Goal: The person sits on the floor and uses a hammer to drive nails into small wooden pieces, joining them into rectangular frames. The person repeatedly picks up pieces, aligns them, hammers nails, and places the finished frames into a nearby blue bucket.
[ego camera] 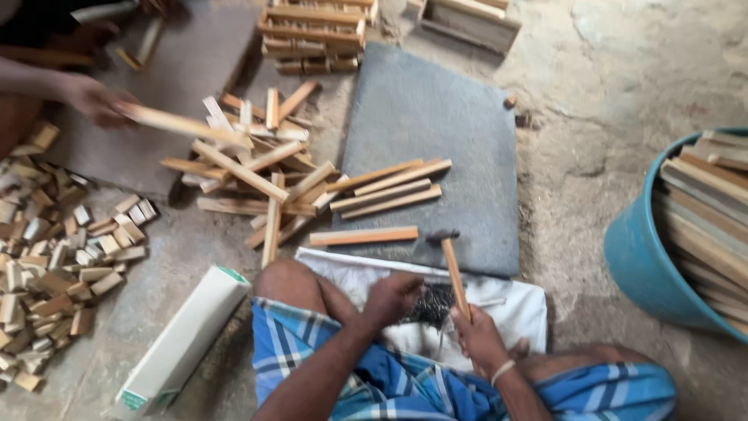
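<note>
— What are the person's hands on?

— The right hand (481, 337) grips a wooden-handled hammer (453, 269), head pointing far. The left hand (393, 298) rests in a dark heap of nails (433, 304) on a white cloth (510, 304).

— And beyond them?

— A single wooden strip (364, 235) lies on the near edge of a grey slab (436, 117); a loose pile of strips (257, 171) sits to its left. Far left, another person's hand (93, 100) holds a strip. A blue tub (654, 265) of slats stands right.

Wooden-handled hammer (453, 269), matt grey mat (436, 132) — rough wood slats (386, 187).
</note>
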